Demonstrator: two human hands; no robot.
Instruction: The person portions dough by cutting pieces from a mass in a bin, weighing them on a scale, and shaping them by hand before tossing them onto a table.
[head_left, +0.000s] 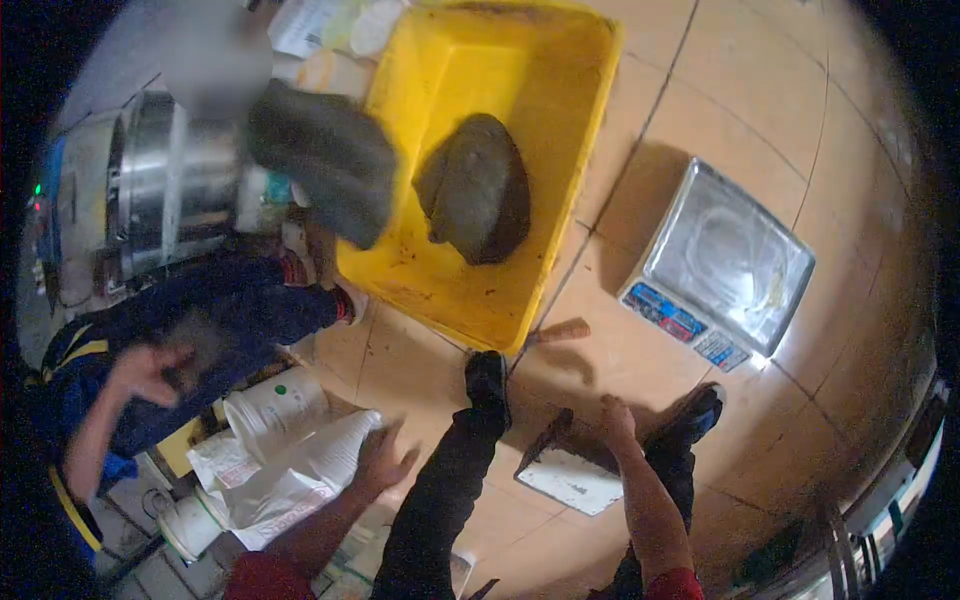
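White bag (305, 482) lies beside the left hand (384, 459).

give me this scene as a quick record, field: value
left hand: open, beside white bag
right hand: nearest the white-faced box, grip unclear
yellow tub: dark lump inside
second dark piece: blurred, overlapping tub's left rim in view
scale: on tiled floor, right of tub
other person's hand: far left, blurred
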